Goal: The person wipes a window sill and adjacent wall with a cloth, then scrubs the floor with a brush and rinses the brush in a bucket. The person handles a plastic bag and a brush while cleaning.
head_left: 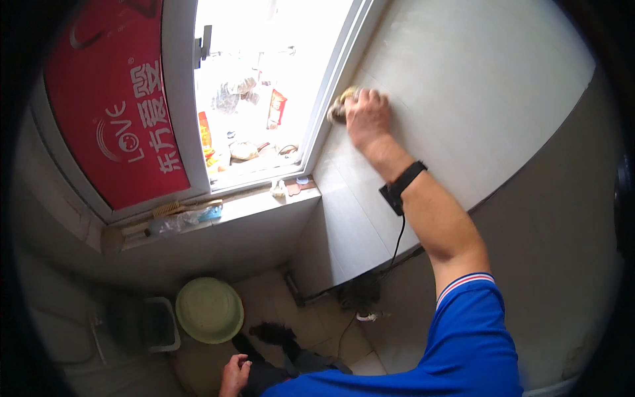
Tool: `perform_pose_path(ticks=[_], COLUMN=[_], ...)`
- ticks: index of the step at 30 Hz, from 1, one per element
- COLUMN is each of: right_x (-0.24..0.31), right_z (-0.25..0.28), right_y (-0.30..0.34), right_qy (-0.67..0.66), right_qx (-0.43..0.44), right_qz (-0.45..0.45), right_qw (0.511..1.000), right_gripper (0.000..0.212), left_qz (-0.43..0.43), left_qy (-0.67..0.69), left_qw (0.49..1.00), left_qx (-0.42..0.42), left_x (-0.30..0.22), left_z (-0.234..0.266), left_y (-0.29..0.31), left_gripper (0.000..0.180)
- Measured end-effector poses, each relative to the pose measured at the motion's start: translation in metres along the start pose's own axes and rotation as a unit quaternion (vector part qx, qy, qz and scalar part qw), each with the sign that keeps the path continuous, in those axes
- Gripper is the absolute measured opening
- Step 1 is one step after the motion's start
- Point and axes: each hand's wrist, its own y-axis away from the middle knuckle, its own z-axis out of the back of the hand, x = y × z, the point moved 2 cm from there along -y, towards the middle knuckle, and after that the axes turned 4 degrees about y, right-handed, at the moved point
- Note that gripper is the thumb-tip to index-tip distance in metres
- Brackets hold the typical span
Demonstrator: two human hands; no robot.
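My right hand (368, 118) is closed around a crumpled brown-and-cream rag (342, 106). It presses the rag against the pale tiled wall (456, 99), right beside the white window frame (316, 135). That arm is stretched up and forward, with a black band (405, 185) on the wrist and a dark cable hanging below it. Down low, next to my dark trousers, my left hand (235, 375) hangs with its fingers loosely bent and apart. Nothing shows in it.
On the window ledge (241, 213) lie a wooden brush (173, 209), a clear plastic bag (177, 223) and small items. A red panel (116, 112) covers the window's left half. A green basin (210, 310) and a white-rimmed bin (165, 324) stand on the floor.
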Motion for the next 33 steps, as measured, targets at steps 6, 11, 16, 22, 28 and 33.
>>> perform_pose_path(ticks=[6,11,16,22,28,33], right_x=[-0.091,-0.054,0.03,0.118,0.207,0.221], right_z=[0.052,0.015,-0.039,-0.101,-0.16,-0.171], right_y=[-0.13,-0.137,-0.067,0.023,0.095,0.109], right_qy=[0.11,0.098,0.052,-0.002,-0.037,-0.034], right_qx=[-0.179,-0.116,-0.075,0.002,0.205,0.29], right_qz=[-0.135,-0.181,-0.186,-0.139,-0.105,-0.081], right_qw=[0.968,0.972,0.978,0.99,0.972,0.953], right_gripper=[0.018,0.019,0.014,0.014,0.023,0.027], left_qz=[-0.034,-0.004,0.031,0.1,0.093,0.128], left_qy=[-0.049,-0.062,-0.087,0.02,0.064,0.022], left_qw=[0.998,0.998,0.996,0.993,0.993,0.991], left_qx=[-0.008,-0.002,0.009,0.058,0.045,0.028], left_x=[0.012,0.028,0.028,0.072,0.122,0.117], left_z=[0.076,0.125,0.139,0.133,0.136,0.136], left_y=[-0.018,-0.028,-0.038,-0.043,-0.033,-0.023], left_gripper=[0.034,0.038,0.041,0.031,0.032,0.029])
